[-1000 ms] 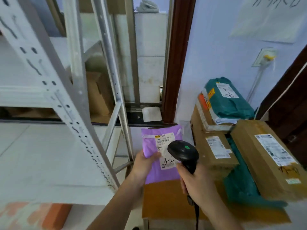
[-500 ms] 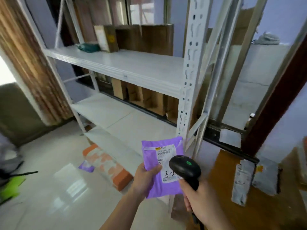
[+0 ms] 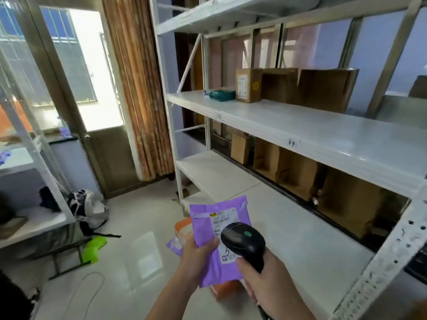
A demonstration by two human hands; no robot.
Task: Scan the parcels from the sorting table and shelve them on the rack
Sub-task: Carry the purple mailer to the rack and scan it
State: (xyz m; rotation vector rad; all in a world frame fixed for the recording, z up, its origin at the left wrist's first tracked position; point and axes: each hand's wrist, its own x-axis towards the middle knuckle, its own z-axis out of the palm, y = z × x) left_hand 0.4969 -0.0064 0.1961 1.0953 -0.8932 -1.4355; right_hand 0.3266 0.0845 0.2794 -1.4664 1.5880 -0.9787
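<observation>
My left hand [image 3: 196,255] grips a purple plastic mailer [image 3: 215,225] by its lower left edge, its white label facing me. My right hand [image 3: 265,280] holds a black barcode scanner [image 3: 245,243] by the handle, with the scanner's head over the label. Both are low in the middle of the view. To the right stands the white metal rack [image 3: 323,135], with a label reading "3-4" on its middle shelf edge. The sorting table is out of view.
Brown cardboard boxes [image 3: 309,86] and a green parcel [image 3: 221,94] sit at the back of the rack's middle shelf, with more boxes [image 3: 298,174] on the shelf below. A second white rack [image 3: 34,181], bags [image 3: 87,209] and a cable lie left on the tiled floor. An orange curtain [image 3: 136,88] hangs beside a door.
The view has swung left from the table of parcels to the rack and the room beyond. Both hands keep the purple mailer and the scanner in the same hold.
</observation>
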